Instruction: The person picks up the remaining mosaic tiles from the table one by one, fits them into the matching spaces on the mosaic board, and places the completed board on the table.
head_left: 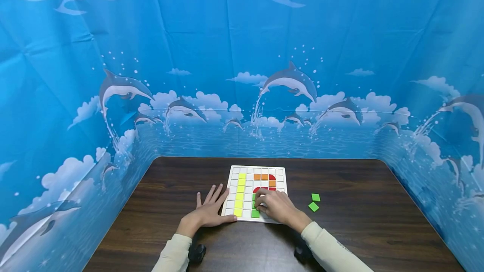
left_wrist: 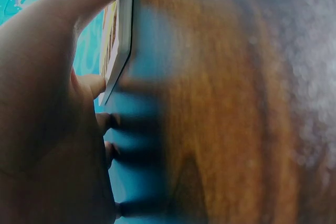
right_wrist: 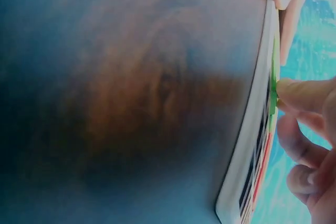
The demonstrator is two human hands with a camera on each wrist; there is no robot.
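Observation:
A white gridded board (head_left: 235, 170) lies on the table. My left hand (head_left: 209, 213) rests at its left side with fingers spread, the thumb reaching the front left corner. With thumb and fingertips, my right hand (head_left: 277, 207) pinches a green tile (right_wrist: 273, 95) at the board's surface, over the green column (head_left: 255, 213); the hand hides part of the board in the head view. On the left part of the board runs a column of yellow tiles (head_left: 240, 194). Orange tiles (head_left: 261, 176) and red rounded pieces (head_left: 272, 177) sit toward the upper right.
Two loose green tiles, one square (head_left: 315, 197) and one turned cornerwise (head_left: 313, 207), lie on the dark wooden table (head_left: 351, 221) right of the board. A blue dolphin-print curtain (head_left: 234, 74) surrounds the table's back and sides.

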